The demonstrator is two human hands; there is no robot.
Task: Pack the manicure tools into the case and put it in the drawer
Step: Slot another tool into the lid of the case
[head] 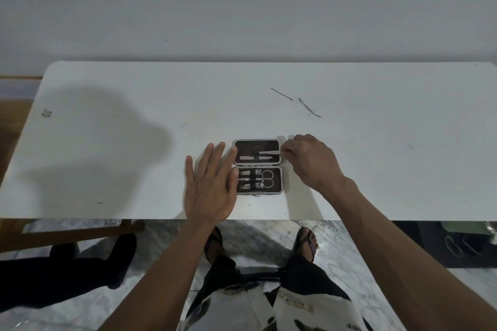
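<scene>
your manicure case point(258, 166) lies open flat on the white tabletop point(134, 142), near its front edge. your left hand point(208, 188) rests flat beside the case's left side, fingers spread, grip apart and holding nothing. your right hand point(309, 161) pinches the end of a slim metal tool point(266, 152) lying across the far half under its strap. clippers and scissors point(267, 179) sit strapped in the near half. two thin tools point(309, 107) lie loose farther back on the tabletop.
</scene>
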